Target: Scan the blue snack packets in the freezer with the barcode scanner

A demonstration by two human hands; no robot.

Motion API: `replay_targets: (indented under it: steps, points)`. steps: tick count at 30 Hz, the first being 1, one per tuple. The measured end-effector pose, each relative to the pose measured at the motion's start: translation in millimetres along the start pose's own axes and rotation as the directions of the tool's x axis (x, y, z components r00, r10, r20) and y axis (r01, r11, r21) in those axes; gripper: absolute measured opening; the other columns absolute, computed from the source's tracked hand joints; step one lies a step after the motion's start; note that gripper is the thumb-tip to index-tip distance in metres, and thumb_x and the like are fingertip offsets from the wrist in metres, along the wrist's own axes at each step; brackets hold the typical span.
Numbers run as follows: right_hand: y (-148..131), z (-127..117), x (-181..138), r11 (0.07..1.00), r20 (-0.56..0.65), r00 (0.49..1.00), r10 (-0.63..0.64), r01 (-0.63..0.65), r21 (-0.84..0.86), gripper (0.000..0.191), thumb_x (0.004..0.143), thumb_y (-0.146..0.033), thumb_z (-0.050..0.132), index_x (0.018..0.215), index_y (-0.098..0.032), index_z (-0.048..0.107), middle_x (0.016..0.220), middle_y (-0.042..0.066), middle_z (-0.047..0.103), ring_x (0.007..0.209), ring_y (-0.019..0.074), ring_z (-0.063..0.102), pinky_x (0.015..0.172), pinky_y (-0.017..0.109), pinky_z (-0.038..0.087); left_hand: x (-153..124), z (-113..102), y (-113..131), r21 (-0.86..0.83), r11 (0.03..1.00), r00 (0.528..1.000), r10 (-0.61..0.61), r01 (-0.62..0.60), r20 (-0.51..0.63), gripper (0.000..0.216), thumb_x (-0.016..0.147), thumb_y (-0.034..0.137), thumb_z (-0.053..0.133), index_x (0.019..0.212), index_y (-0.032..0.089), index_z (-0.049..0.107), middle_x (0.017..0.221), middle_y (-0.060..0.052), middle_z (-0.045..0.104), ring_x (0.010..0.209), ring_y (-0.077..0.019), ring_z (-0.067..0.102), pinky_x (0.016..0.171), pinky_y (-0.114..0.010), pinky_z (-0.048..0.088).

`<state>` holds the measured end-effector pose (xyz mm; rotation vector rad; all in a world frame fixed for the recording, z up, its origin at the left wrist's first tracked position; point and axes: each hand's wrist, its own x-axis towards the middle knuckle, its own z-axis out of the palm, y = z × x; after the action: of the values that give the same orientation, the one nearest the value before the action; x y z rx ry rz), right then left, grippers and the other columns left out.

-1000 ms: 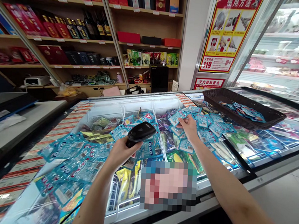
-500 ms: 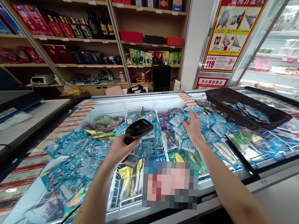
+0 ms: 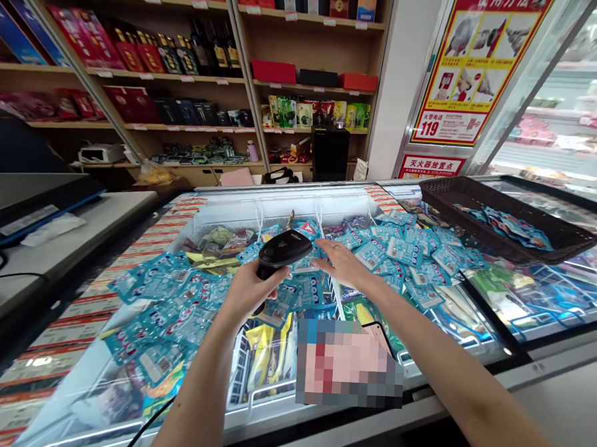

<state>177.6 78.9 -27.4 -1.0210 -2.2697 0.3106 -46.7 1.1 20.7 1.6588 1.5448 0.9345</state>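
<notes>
My left hand (image 3: pixel 249 291) is closed round the grip of a black barcode scanner (image 3: pixel 283 248), held over the chest freezer (image 3: pixel 239 200). A cable runs down from it along my forearm. My right hand (image 3: pixel 344 264) lies open just right of the scanner head, fingers stretched toward small blue packets (image 3: pixel 303 267) under the scanner. A large heap of the same blue packets (image 3: pixel 407 246) covers the freezer's glass to the right. Another spread of blue packets (image 3: pixel 164 303) lies to the left.
A dark woven basket (image 3: pixel 552 240) with a few blue packets sits on the freezer at the right. A grey counter (image 3: pixel 78 235) stands at the left. Shelves of boxed goods (image 3: pixel 137 48) fill the back wall. A glass-door fridge (image 3: pixel 559 110) is at the far right.
My right hand has left the right-hand heap and moved left, close to the scanner head. The view has shifted slightly; the scanner stays in my left hand.
</notes>
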Motion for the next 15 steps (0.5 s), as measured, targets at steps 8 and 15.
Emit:
replay_targets:
  steps: [8,15]
  points:
    - [3.0,10.6,16.8,0.992,0.103,0.988,0.119,-0.114,-0.052,0.079,0.07,-0.054,0.065,0.136,-0.019,0.038,0.123,0.014,0.052,0.118,0.0316,0.043,0.093,0.044,0.037,0.3,-0.8,-2.6,-0.004,1.0,1.0,-0.001,0.001,-0.006,0.038,0.073,0.052,0.059,0.075,0.014,0.06,0.051,-0.002,0.059,0.047,-0.0162,0.056,0.049,-0.025,0.041]
    - [1.8,-7.3,0.6,0.884,-0.169,0.884,0.435,-0.383,0.269,0.066,0.065,-0.042,0.071,0.122,-0.019,0.048,0.102,0.009,0.059,0.09,0.0266,0.061,0.076,0.039,0.048,-0.6,-0.1,-0.9,0.066,0.998,1.0,-0.007,0.007,-0.004,0.038,0.073,0.052,0.058,0.072,0.014,0.059,0.05,-0.001,0.06,0.046,-0.0153,0.056,0.049,-0.024,0.04]
